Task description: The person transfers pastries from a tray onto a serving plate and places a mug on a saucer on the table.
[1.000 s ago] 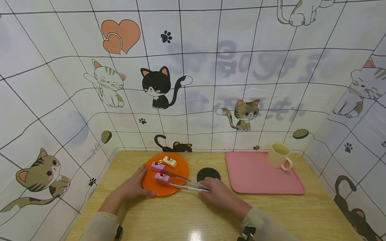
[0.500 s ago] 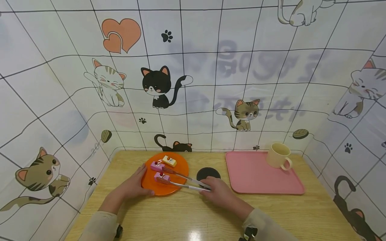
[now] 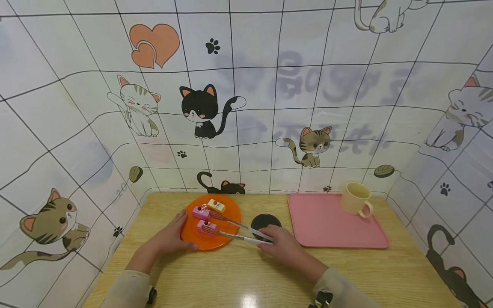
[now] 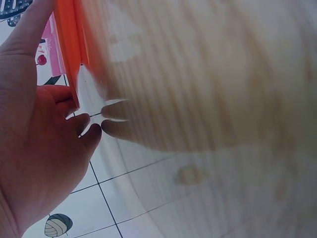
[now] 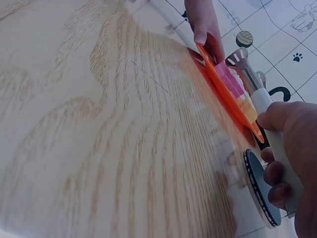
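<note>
My left hand grips the left side of an orange plate, thumb at the near rim and fingers curled at the edge in the left wrist view. On the plate sit two pink cake slices, a nearer one and a farther one, plus a yellow cake slice, each topped with a red cherry. In my right hand is a pair of tongs with white handles. The tongs' arms stand apart, one tip over the nearer pink slice, the other beside the farther pink slice.
A round black coaster lies between plate and tray, partly under the right hand's reach. Farther right is a pink tray with a cream mug at its back corner. Cat-printed white sheeting walls the wooden table.
My right hand has drawn slightly to the right with the tongs, their tips shifting a little right over the pink slices. The left hand, plate and cakes stay as they were.
</note>
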Available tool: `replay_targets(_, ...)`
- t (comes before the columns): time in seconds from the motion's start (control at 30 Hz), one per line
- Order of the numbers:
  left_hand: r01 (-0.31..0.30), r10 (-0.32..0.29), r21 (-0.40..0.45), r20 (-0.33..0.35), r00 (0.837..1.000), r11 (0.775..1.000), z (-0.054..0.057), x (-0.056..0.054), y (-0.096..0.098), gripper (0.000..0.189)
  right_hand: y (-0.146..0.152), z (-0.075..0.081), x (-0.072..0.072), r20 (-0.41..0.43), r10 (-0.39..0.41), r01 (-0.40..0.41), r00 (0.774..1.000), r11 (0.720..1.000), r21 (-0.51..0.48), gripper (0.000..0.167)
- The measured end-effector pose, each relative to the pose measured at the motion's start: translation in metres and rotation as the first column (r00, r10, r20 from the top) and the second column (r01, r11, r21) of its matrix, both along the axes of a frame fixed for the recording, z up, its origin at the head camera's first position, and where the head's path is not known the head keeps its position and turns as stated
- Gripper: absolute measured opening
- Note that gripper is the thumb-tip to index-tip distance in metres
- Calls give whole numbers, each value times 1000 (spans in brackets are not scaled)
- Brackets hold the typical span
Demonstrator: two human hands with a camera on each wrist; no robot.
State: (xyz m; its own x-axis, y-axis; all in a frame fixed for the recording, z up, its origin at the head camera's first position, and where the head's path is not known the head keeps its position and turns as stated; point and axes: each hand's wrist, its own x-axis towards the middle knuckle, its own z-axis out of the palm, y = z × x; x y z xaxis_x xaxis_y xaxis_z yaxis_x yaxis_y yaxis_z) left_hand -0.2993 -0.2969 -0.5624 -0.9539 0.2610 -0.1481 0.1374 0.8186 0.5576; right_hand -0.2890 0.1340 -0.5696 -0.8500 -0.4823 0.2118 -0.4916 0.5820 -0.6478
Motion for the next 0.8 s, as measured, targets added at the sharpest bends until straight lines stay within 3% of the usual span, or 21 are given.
replay_targets(0.53, -3, 3, 3, 4, 1000, 1000, -2, -2, 0, 137, 14, 0, 5, 2, -12, 12, 1000, 1000, -2, 30)
replay_targets(0.8, -9, 9, 2, 9, 1000, 1000, -2, -2, 1, 136, 33, 0, 13, 6, -8, 8, 1000, 998, -59, 31)
